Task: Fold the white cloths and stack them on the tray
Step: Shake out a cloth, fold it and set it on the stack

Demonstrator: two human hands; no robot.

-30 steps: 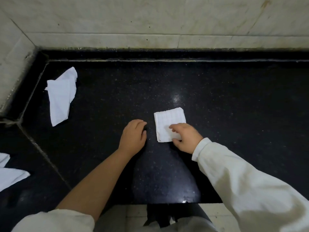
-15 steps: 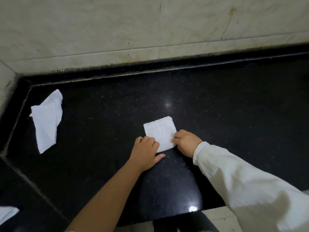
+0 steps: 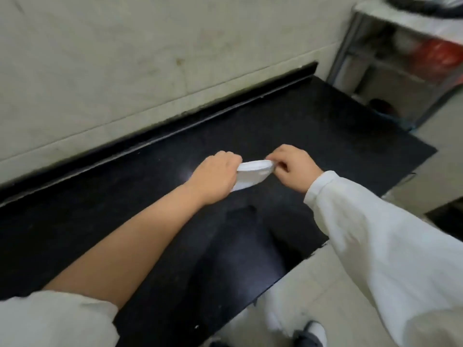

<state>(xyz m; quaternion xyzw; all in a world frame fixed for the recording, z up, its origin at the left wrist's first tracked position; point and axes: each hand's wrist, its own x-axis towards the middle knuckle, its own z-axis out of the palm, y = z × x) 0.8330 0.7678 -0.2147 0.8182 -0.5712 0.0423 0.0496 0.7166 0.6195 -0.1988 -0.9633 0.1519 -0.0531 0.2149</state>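
Both hands (image 3: 255,171) have lifted the folded cloth (image 3: 251,174) off the counter (image 3: 325,126)

One folded white cloth (image 3: 253,174), two hands (image 3: 217,177) (image 3: 293,167), one black counter (image 3: 313,136), one metal shelf rack (image 3: 400,61).

Left end of folded cloth (image 3: 253,172) hidden inside left hand (image 3: 215,176); fingertips there out of sight. Shelf unit (image 3: 400,58) at top right blurred and cut by the edge, contents unreadable. Shoes (image 3: 309,333) cut off below. Worktop (image 3: 100,201) cropped at left.
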